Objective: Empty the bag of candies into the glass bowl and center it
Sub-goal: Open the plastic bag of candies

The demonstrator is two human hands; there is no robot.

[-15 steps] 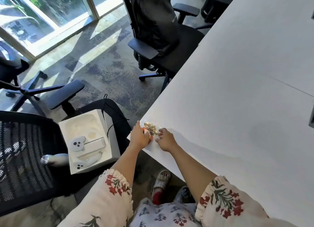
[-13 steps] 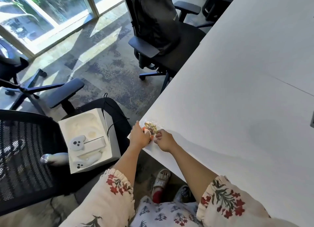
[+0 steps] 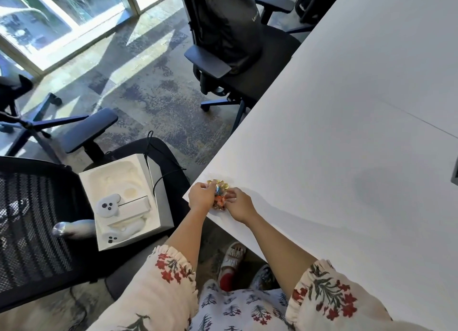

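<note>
I pinch the bag of candies (image 3: pixel 218 194) between my left hand (image 3: pixel 201 198) and right hand (image 3: pixel 240 206), at the table's (image 3: pixel 347 157) near corner; no bowl is in sight.

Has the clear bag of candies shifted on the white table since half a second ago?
No. The clear bag of candies sits at the same near corner of the white table, between both hands.
</note>
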